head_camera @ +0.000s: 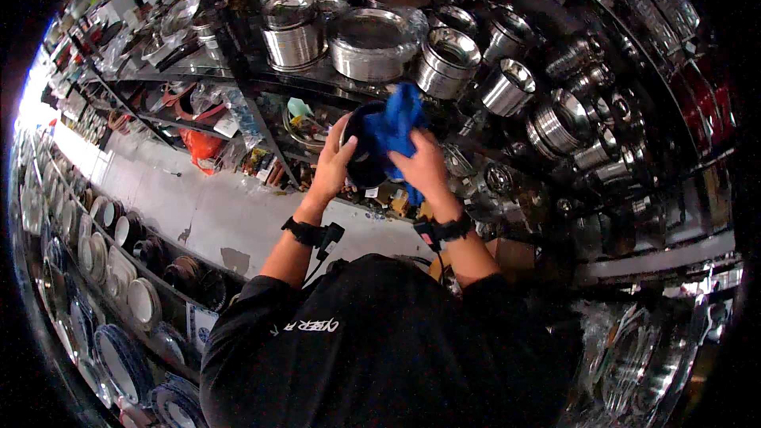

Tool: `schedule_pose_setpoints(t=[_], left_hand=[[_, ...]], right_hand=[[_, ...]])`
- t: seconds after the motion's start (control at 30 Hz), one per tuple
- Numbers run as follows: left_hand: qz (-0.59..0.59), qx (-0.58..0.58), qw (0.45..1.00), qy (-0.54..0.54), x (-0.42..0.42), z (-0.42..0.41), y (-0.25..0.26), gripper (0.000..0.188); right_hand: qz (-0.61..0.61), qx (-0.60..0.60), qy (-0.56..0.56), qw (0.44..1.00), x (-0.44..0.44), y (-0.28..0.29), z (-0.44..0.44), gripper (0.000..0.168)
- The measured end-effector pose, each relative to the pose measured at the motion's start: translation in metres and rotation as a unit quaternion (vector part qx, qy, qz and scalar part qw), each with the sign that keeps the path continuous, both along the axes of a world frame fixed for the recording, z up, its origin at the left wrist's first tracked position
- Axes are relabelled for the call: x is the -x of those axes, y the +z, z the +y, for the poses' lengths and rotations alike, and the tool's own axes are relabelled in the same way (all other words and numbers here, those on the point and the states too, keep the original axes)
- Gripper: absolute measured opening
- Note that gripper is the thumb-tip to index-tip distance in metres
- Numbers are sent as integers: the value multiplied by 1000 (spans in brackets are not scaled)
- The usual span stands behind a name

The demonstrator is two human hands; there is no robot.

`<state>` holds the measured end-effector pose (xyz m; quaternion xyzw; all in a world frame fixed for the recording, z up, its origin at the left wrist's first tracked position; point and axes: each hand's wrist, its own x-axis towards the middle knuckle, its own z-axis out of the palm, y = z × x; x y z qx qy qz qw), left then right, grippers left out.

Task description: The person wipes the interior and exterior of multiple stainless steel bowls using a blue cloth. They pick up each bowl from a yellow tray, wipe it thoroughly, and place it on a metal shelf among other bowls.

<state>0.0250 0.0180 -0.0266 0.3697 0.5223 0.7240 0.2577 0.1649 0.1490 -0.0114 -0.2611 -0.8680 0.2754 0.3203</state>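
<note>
My left hand (334, 157) grips the rim of a dark round bowl or pot (364, 167), with the thumb on the near side. The vessel is tilted, and part of it is hidden behind a blue cloth (401, 116). Bunched in my right hand (423, 160), the cloth lies against the vessel and hangs down below the fingers. Both hands are in front of my chest, close together. The right hand looks blurred.
A shelf ahead carries stacked steel pots (294, 41), a wide stack of steel pans (371, 47) and steel canisters (449, 65). Plates (122, 362) fill racks at left. An orange bag (202, 145) lies low by the aisle floor (172, 190). A cardboard box (514, 255) stands at right.
</note>
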Motion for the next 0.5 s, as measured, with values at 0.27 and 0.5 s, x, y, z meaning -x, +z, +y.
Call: schedule_pose_setpoints(t=[0.27,0.5], left_hand=[[-2,17,998,-62,29,6,20,48],[3,20,1000,20,-12,22,2,48]], right_hand=[[-71,25,235,969,0,-9,-12,50],[85,3,113,990,9,8,-3,54]])
